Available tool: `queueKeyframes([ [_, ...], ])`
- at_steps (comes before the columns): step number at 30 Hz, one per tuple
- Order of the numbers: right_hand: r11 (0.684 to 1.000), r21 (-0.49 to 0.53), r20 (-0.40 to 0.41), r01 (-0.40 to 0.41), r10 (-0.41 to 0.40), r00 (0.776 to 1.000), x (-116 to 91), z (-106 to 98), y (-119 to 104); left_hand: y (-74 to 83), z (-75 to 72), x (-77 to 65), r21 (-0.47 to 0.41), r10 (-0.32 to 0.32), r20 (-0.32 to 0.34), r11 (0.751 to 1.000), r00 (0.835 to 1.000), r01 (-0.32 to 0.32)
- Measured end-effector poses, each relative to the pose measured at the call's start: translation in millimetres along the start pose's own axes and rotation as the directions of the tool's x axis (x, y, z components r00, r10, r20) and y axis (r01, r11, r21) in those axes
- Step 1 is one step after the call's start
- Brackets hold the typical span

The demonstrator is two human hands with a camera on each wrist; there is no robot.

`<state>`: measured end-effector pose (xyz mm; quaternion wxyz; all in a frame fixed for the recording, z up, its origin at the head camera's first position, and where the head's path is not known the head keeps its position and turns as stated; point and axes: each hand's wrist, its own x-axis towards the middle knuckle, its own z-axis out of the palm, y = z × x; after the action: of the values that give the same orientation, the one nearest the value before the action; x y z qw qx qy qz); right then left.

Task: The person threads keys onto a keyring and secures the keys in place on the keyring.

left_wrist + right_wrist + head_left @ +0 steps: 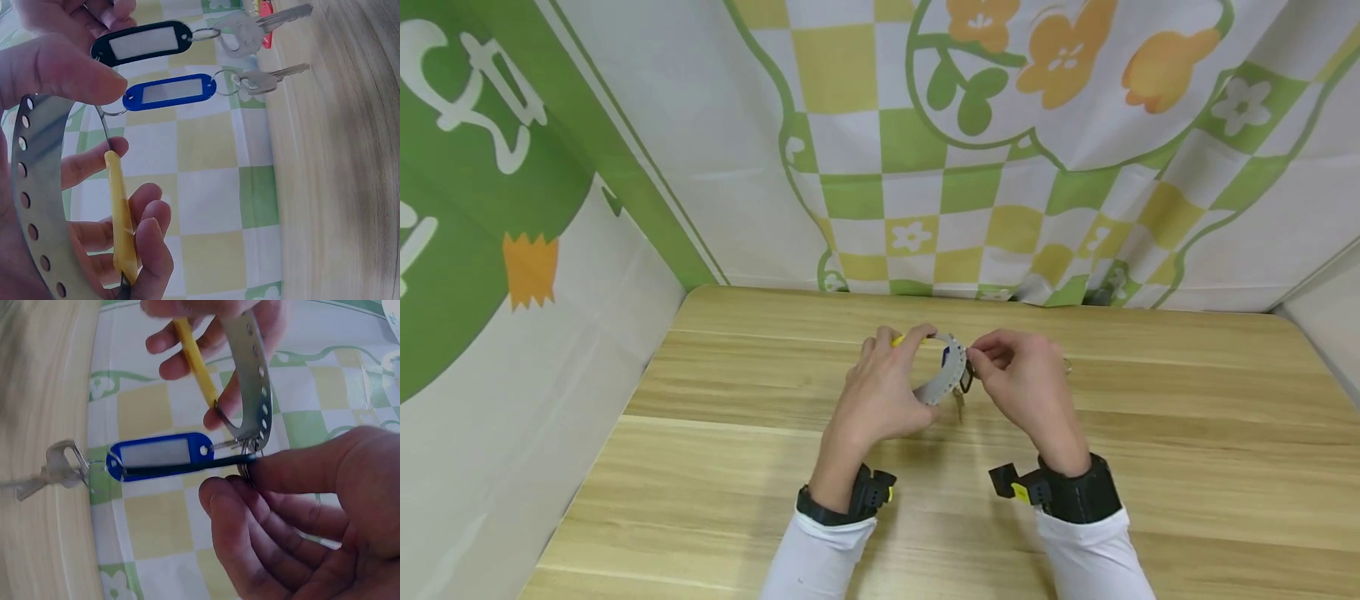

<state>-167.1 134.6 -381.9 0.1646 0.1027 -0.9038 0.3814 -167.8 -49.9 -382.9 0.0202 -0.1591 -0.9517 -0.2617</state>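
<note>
**Fitting a Tagged Key at a Holed Metal Band**

The left hand (883, 392) is clamped on a curved metal band (47, 187) pierced with a row of holes, its thumb and fingers spread around the curve and its yellow handle (120, 212). The band is raised above the wooden table (737, 500), before a checkered cloth (910, 192). The right hand (1030, 383) has thumb and fingertips together, pinching a small ring (245, 469) at the band's edge. From that ring extends a black tag (144, 44) with a key (244, 34); just beside it, a blue tag (169, 92) with its own key (259, 82) hangs at the band.

The step in hand appears to be working the black tag's ring at a hole; whether the ring is threaded through cannot be told. The next move would call for a steady left grip and a fine turn of the right fingertips, with the ring aligned to its hole. The neighbouring blue tag could snag.
</note>
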Motion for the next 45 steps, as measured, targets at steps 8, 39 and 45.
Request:
queueKeyframes([
  [8,0.986,0.119,0.018,-0.113,0.112,0.994,-1.3,-0.7,-4.7,1.8,1.1,0.2,0.005,-0.034,-0.002,0.999,0.999,0.034],
  [39,0.994,0.038,-0.068,-0.103,0.106,0.992,-1.1,5.7,-5.2,5.6,1.9,0.6,-0.024,-0.036,0.009,0.999,0.999,0.036],
  [45,0.996,-0.066,-0.095,0.058,-0.065,0.993,0.0,6.3,-1.0,3.8,1.6,0.5,-0.011,-0.007,0.018,1.000,1.000,0.007],
])
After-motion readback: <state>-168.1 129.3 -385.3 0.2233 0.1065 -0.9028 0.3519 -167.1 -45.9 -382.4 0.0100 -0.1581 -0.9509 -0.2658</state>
